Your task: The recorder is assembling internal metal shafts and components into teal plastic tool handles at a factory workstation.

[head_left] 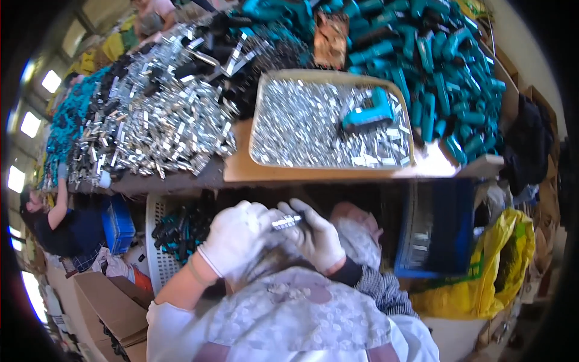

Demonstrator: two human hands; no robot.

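Note:
Both my hands wear white gloves and meet in front of my lap, below the table edge. Between their fingertips is a small dark piece with a silver, ridged-looking face; its exact kind is too small to make out. My right hand is closed around its right end. My left hand has its fingers bent in at the other end, slightly blurred. Beyond them on the table stands a shallow tray of small shiny metal pieces. A teal plastic housing with a black edge lies on these pieces.
Loose metal parts are heaped at the left, teal housings at the back right. Below stand a white basket, a blue crate, a yellow bag and a cardboard box. Another person works at far left.

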